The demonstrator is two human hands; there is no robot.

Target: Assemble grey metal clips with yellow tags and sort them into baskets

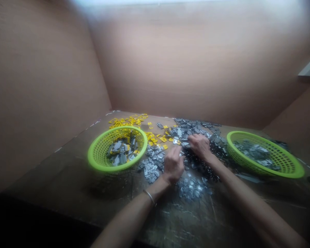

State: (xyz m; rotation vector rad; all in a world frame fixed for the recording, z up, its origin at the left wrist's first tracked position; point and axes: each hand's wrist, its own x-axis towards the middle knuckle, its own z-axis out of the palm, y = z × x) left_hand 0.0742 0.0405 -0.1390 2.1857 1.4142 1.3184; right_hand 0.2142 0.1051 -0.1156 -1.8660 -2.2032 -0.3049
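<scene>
My left hand (173, 164), with a metal bangle (150, 197) at its wrist, is closed over the piles, fingers curled. What it pinches, if anything, is hidden. Further forward, my right hand (200, 145) is closed too, its bent fingertips down by the dark grey pieces and a heap of small black parts (200, 163). Anything in its grip is too blurred to name. Under and left of my left hand lie flat light grey pieces (152, 168). Small shiny clear-looking parts (193, 187) are spread nearer to me. Yellow frame-shaped pieces (152, 138) lie beyond my left hand.
A green basket (92, 155) on the left holds grey and yellow pieces. Another green basket (297, 168), on the right, appears tilted and holds grey pieces. More yellow frames (126, 121) and flat dark grey pieces (196, 124) lie toward the back wall (186, 75). Side walls enclose the tabletop.
</scene>
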